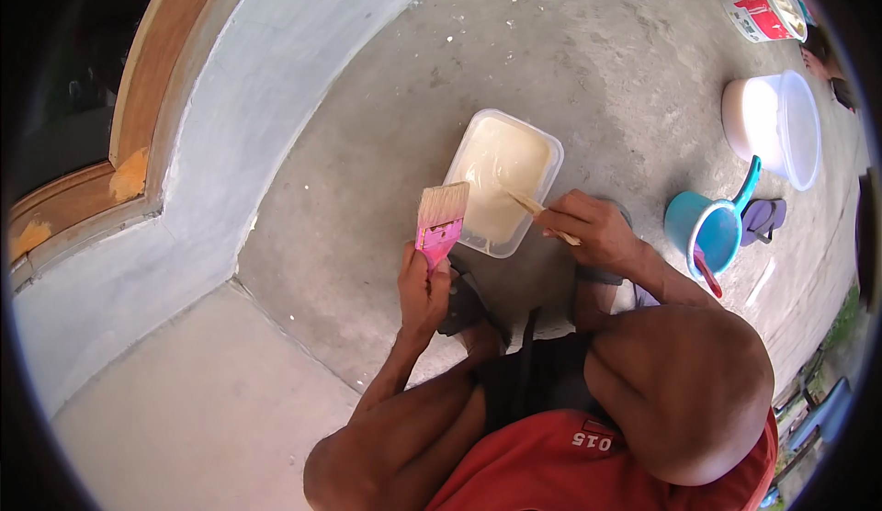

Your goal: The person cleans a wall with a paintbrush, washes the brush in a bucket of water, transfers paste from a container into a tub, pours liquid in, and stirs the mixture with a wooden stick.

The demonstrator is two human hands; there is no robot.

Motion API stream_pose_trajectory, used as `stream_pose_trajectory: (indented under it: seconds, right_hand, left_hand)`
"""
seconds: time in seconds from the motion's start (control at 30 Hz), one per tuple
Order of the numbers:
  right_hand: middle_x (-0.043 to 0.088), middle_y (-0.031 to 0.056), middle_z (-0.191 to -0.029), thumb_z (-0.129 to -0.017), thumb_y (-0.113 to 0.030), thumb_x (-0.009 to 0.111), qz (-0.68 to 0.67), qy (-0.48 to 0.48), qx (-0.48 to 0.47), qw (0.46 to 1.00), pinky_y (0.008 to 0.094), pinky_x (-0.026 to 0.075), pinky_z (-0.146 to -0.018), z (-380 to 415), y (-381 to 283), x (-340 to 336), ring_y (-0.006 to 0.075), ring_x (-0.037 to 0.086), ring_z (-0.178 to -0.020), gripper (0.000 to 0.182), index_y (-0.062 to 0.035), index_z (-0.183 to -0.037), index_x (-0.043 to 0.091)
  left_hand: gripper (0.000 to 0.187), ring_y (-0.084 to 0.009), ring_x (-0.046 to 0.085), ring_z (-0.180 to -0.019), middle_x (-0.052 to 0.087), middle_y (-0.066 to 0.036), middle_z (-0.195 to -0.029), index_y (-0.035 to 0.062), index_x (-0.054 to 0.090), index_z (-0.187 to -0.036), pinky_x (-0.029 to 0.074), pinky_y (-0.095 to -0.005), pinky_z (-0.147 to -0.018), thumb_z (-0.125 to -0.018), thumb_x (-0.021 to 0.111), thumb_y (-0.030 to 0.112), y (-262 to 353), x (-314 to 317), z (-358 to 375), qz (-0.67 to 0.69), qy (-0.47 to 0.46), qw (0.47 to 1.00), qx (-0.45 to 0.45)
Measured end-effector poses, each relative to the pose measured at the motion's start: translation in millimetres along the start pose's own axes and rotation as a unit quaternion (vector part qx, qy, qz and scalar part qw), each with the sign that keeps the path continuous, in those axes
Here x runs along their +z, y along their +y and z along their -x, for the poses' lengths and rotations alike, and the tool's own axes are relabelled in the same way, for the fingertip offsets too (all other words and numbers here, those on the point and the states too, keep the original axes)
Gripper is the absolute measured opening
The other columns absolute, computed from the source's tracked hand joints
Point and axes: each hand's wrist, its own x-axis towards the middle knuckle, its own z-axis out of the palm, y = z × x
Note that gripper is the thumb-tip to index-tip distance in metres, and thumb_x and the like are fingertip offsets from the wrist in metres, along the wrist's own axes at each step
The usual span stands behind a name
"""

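At the far left a curved wooden frame [138, 97] meets a pale plastered wall [230, 125], and a concrete floor [367, 189] spreads out from its foot. The left hand [423, 290] is closed around the pink handle of a paintbrush [441, 221], thumb up the side; the forearm rises from the bent knee and the brush stands nearly upright, bristles on top, just beside the left edge of a rectangular plastic tub [505, 185]. The tub sits on the floor between the two hands and holds a creamy liquid (paint or something like it, I cannot tell which). The right hand [593, 231] pinches a thin wooden stick [537, 208], whose far end dips into the liquid; the wrist is bent over the tub's right rim. Further right stand a blue jug [707, 231], a white bucket [776, 125] and a red-labelled paint tin [763, 1].
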Motion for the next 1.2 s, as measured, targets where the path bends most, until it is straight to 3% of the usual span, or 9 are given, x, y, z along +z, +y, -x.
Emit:
stream_pose_trajectory:
  seconds: [0.13,0.37,0.53,0.63,0.77,0.83,0.97,1.07,1.2]
  right_hand:
    - [0.06,0.004,-0.097,-0.082,-0.007,0.073,0.033,0.057,0.044,0.997,0.0351,0.056,-0.066,-9,8,1,0.0225,0.063,-0.087,0.026,-0.0082,-0.108,0.067]
    - [0.062,0.0058,-0.094,-0.08,-0.008,0.077,-0.017,-0.017,-0.015,1.0,0.0346,0.055,-0.063,-2,-2,8,0.0243,0.064,-0.082,0.031,-0.0077,-0.109,0.069]
    - [0.06,0.004,-0.094,-0.082,-0.009,0.075,0.048,0.078,0.032,0.995,0.0354,0.055,-0.064,-11,6,8,0.0225,0.062,-0.083,0.027,-0.0079,-0.108,0.067]
    - [0.061,0.0043,-0.093,-0.082,-0.009,0.075,0.009,0.037,-0.005,0.999,0.0348,0.055,-0.062,-12,-3,18,0.022,0.063,-0.081,0.026,-0.0077,-0.107,0.068]
    - [0.061,0.0043,-0.093,-0.082,-0.009,0.075,-0.017,0.019,0.002,1.0,0.0344,0.056,-0.062,-2,-1,9,0.0218,0.064,-0.083,0.027,-0.0073,-0.107,0.068]
    - [0.062,0.0043,-0.094,-0.081,-0.008,0.076,0.014,0.074,0.062,0.995,0.0344,0.056,-0.063,-2,6,3,0.0223,0.064,-0.083,0.027,-0.0075,-0.108,0.068]
    - [0.062,0.0054,-0.094,-0.082,-0.007,0.076,0.012,0.068,0.02,0.997,0.0342,0.056,-0.064,-6,0,16,0.0233,0.066,-0.083,0.028,-0.0081,-0.109,0.068]
    - [0.063,0.0059,-0.096,-0.081,-0.005,0.075,-0.036,0.028,0.019,0.999,0.0343,0.057,-0.065,4,-3,20,0.0241,0.066,-0.082,0.031,-0.0096,-0.112,0.069]
    - [0.062,0.0081,-0.105,-0.079,0.0,0.073,-0.054,0.013,0.091,0.994,0.0347,0.058,-0.069,15,-2,19,0.0253,0.067,-0.086,0.048,-0.0135,-0.125,0.066]
  left_hand:
    - [0.019,-0.0162,0.056,-0.072,0.048,-0.01,-0.093,-0.0044,0.06,-0.107,0.048,-0.0307,-0.059,-0.095,0.054,0.008,-2,0,0,-0.031,-0.001,0.999,0.033]
    - [0.017,-0.0138,0.055,-0.07,0.048,-0.008,-0.093,-0.0028,0.061,-0.107,0.046,-0.029,-0.058,-0.095,0.054,0.008,3,1,0,-0.038,0.0,0.999,0.029]
    - [0.017,-0.0145,0.055,-0.071,0.048,-0.009,-0.093,-0.003,0.061,-0.107,0.047,-0.0298,-0.06,-0.095,0.054,0.007,-2,1,-1,-0.005,-0.002,1.0,0.008]
    - [0.018,-0.0166,0.057,-0.072,0.048,-0.01,-0.093,-0.0031,0.06,-0.108,0.048,-0.0314,-0.061,-0.094,0.055,0.007,-7,-1,-3,-0.06,0.0,0.997,0.051]
    - [0.02,-0.0187,0.056,-0.072,0.05,-0.01,-0.094,-0.002,0.061,-0.107,0.047,-0.0322,-0.061,-0.09,0.063,0.007,-6,0,-5,-0.095,0.022,0.995,0.032]
    - [0.022,-0.0191,0.056,-0.072,0.051,-0.01,-0.095,-0.0016,0.061,-0.107,0.047,-0.0326,-0.062,-0.088,0.066,0.007,-7,1,-6,-0.133,0.026,0.99,0.029]
    - [0.028,-0.0197,0.057,-0.072,0.053,-0.01,-0.097,-0.0009,0.061,-0.108,0.048,-0.0344,-0.064,-0.086,0.073,0.01,-9,3,-15,-0.156,0.035,0.987,0.024]
    - [0.029,-0.0213,0.059,-0.073,0.053,-0.011,-0.101,-0.0011,0.061,-0.11,0.049,-0.0358,-0.065,-0.086,0.073,0.011,-8,1,-18,-0.168,0.038,0.985,0.026]
    - [0.029,-0.0244,0.06,-0.076,0.053,-0.014,-0.109,-0.0036,0.059,-0.112,0.05,-0.038,-0.067,-0.09,0.07,0.011,-4,4,-24,-0.161,0.047,0.986,0.012]
